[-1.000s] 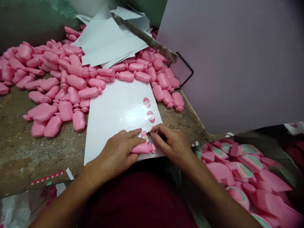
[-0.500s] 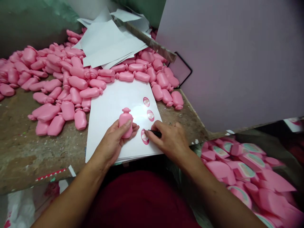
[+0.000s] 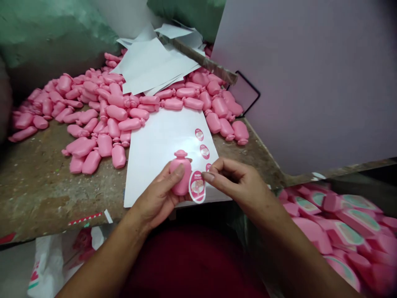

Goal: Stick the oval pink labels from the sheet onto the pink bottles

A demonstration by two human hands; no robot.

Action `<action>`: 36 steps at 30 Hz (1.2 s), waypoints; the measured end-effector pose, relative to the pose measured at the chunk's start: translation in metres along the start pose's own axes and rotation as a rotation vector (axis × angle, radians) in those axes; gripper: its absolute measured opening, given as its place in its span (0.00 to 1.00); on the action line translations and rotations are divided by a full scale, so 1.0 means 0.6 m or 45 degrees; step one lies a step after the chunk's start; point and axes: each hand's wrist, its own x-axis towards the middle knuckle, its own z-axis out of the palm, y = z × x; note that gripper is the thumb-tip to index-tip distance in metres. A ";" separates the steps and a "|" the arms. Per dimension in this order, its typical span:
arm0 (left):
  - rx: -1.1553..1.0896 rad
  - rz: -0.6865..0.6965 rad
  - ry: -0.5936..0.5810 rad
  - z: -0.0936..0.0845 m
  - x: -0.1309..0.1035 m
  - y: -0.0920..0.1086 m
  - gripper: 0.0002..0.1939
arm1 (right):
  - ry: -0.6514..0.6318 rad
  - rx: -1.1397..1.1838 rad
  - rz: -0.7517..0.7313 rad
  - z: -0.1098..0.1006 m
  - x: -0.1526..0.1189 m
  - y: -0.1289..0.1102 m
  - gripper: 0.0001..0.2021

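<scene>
My left hand (image 3: 164, 186) is wrapped round a small pink bottle (image 3: 180, 176), upright with its flared neck at the top. Between thumb and finger, my right hand (image 3: 232, 176) pinches the edge of an oval pink-and-white label (image 3: 197, 188), right beside the bottle. Whether the label touches the bottle I cannot tell. Under both hands lies a white sheet (image 3: 149, 153), with more oval labels (image 3: 204, 151) in a column along its right side. The dark tool is hidden or out of sight.
Many pink bottles (image 3: 116, 112) are heaped across the back and left of the worn table (image 3: 40, 182). Loose white papers (image 3: 149, 62) lie on the heap. A large pale panel (image 3: 297, 82) stands at the right. Below it are pink labelled containers (image 3: 344, 225).
The oval label has come up off the sheet, in my right hand, and is now beside the bottle. The dark tool no longer shows. The view has shifted left.
</scene>
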 end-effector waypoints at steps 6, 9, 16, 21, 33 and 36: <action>-0.105 -0.073 -0.210 0.000 -0.021 -0.002 0.29 | -0.118 0.097 -0.024 0.029 0.002 0.000 0.12; -0.105 -0.064 -0.208 -0.003 -0.022 -0.003 0.30 | -0.136 0.089 -0.037 0.029 0.003 0.003 0.11; -0.078 -0.037 -0.173 0.005 -0.024 0.001 0.29 | -0.113 0.122 -0.019 0.030 0.005 -0.001 0.13; -0.100 -0.028 -0.172 0.005 -0.021 0.001 0.28 | -0.085 0.114 -0.029 0.032 0.008 0.004 0.14; -0.105 -0.040 -0.159 0.006 -0.021 0.000 0.29 | -0.116 0.231 0.010 0.032 0.008 0.002 0.17; -0.102 -0.047 -0.159 0.006 -0.020 -0.001 0.29 | -0.111 0.246 0.018 0.031 0.008 0.003 0.16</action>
